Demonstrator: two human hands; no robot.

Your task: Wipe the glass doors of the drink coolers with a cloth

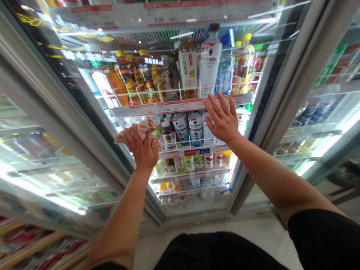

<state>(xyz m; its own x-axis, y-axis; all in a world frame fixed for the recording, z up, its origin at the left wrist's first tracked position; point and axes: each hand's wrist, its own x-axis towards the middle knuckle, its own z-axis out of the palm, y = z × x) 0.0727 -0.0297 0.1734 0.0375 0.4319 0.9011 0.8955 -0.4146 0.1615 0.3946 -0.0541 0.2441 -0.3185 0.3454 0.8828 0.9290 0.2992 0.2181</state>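
Observation:
My left hand (144, 148) is closed over a crumpled, pale patterned cloth (146, 126), which it holds against the glass door (98, 123) of a drinks fridge. Cloth sticks out beyond the fingers on both sides. To its right, my right hand (223, 118) lies flat on or very near the same glass, fingers spread and holding nothing. Behind the pane, a large white-labelled bottle (210, 56) and a brown tea bottle (188, 62) stand on a shelf above my hands. Smaller bottles (195, 129) fill the shelf between them.
Metal frames edge the door, with the right frame (281, 93) beside my right forearm. Another fridge door (334, 105) stands to the right, and one more (36, 150) to the left. Low shelves with red packets (30, 243) sit at bottom left. Pale floor tiles (250, 232) show below.

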